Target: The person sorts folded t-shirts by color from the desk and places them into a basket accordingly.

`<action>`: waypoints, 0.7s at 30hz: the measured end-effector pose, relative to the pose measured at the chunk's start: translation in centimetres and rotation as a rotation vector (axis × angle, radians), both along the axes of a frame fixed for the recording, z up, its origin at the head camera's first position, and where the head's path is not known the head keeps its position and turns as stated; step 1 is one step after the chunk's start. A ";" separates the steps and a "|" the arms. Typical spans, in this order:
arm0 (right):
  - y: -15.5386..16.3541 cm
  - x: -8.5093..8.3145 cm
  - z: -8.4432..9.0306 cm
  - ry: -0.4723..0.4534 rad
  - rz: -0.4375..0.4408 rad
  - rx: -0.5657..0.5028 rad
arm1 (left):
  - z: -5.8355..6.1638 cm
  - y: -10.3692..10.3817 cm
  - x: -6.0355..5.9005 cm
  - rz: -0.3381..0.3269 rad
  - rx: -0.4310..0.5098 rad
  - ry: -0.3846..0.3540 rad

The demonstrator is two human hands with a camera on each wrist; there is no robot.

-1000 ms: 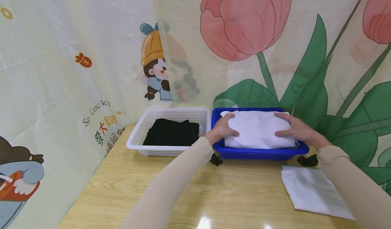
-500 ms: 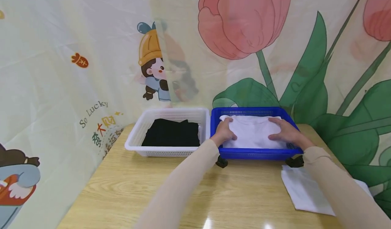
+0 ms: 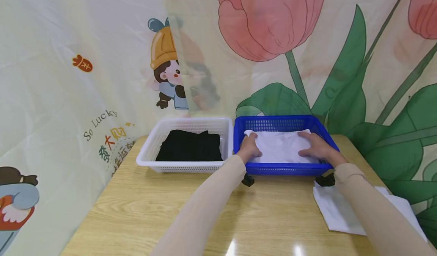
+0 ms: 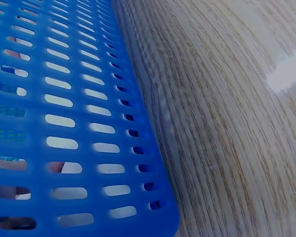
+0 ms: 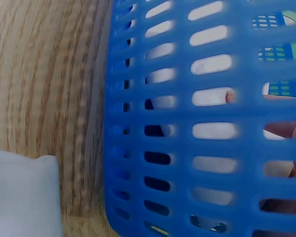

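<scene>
A folded white garment (image 3: 281,151) lies inside the blue slotted basket (image 3: 283,169) on the wooden table. My left hand (image 3: 249,148) rests on the garment's left edge and my right hand (image 3: 315,148) lies on its right side, both down inside the basket with fingers fairly flat. Both wrist views are filled by the blue basket wall (image 4: 64,123) (image 5: 202,123) seen from outside, with white cloth and bits of finger showing through the slots.
A white basket (image 3: 186,165) holding black cloth (image 3: 189,146) stands just left of the blue one. Another folded white cloth (image 3: 345,210) lies on the table (image 3: 143,210) at the right. A printed curtain (image 3: 102,58) hangs close behind.
Both hands have lowered the white garment from the rim level down into the blue basket. The head view has pulled back slightly.
</scene>
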State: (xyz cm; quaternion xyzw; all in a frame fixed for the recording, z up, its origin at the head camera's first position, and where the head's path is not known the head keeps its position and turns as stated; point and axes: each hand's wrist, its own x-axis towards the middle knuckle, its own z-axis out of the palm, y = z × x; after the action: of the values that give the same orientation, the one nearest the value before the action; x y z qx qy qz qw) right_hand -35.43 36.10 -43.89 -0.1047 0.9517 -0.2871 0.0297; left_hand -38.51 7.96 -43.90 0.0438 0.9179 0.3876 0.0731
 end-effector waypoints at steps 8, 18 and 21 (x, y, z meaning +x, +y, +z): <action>-0.4 0.1 0.3 0.063 0.040 0.042 | 0.7 -0.2 0.7 0.003 -0.043 -0.018; -0.8 0.5 1.5 0.002 0.002 0.071 | 0.8 -0.3 0.5 -0.012 0.013 0.051; -0.9 1.2 3.4 0.026 0.012 0.097 | 1.6 -0.7 0.7 -0.041 0.002 0.077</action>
State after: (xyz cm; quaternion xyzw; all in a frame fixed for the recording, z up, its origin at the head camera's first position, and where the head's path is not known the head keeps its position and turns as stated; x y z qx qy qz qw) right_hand -34.22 35.17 -40.54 -0.1124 0.9642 -0.2390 0.0239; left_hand -37.85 7.23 -42.28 0.0775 0.9185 0.3851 0.0458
